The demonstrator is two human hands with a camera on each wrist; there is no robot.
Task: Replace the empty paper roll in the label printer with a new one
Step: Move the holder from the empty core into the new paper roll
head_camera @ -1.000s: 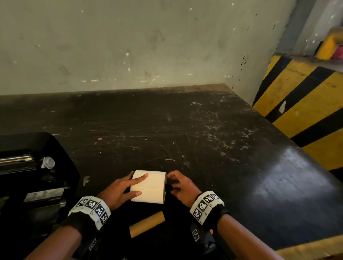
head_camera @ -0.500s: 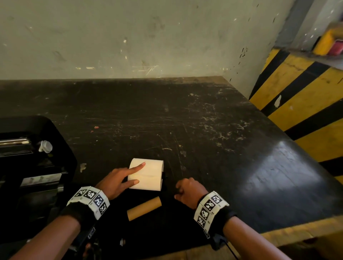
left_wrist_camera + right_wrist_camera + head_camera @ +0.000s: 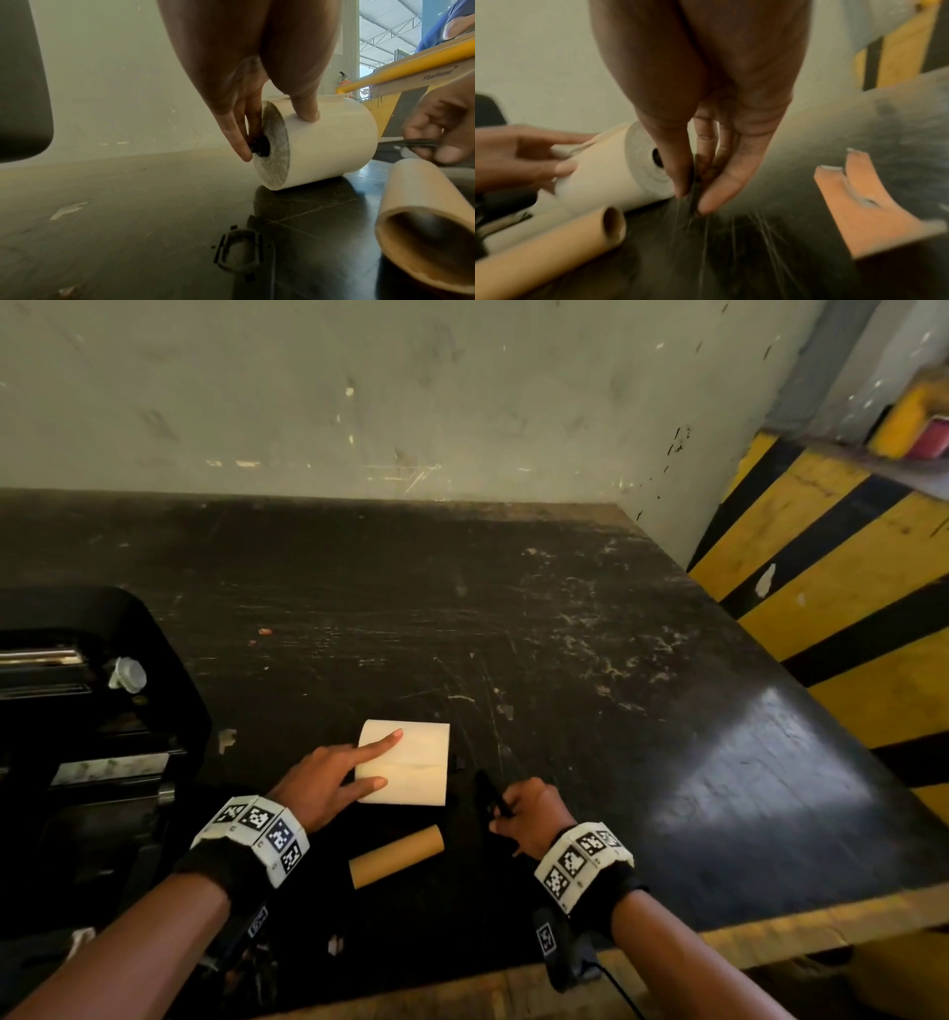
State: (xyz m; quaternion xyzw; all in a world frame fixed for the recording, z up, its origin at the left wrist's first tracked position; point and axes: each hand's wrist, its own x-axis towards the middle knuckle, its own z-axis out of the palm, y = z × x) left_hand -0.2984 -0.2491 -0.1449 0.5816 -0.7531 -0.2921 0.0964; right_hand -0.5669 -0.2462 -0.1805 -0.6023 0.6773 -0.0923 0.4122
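The new white paper roll lies on its side on the black table. My left hand rests on it: index finger and thumb lie straight across the top, the other fingers touch a black spindle end in the core. My right hand, just right of the roll, pinches a thin black flat piece edge-down on the table. The empty brown cardboard core lies nearer me. The black label printer stands open at the left.
A grey wall closes the table's far side. A yellow and black striped barrier runs along the right. The table's worn wooden front edge is close to my arms. A small white part sits inside the printer.
My right hand has drawn back from the roll's right end toward me and now pinches the black flat piece. My left hand has stayed on the roll.
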